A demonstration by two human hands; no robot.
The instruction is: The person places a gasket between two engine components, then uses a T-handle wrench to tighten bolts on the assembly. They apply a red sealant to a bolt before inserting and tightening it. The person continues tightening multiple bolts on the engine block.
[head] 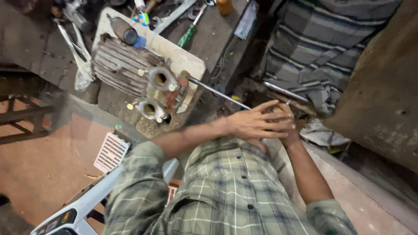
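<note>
Apparently the rod (pixel 217 92) passes under the left fingers (pixel 272 117).

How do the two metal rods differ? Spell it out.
The long rod runs from the finned engine part towards the hands; the short rod lies by the striped cloth, apart from the engine. The long rod looks darker and thinner, the short rod brighter. Both are slim, straight and slant the same way.

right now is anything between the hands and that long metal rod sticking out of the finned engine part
Nothing visible. The left hand lies over the right hand at the near end of the rod, which runs clear to the engine part.
</note>
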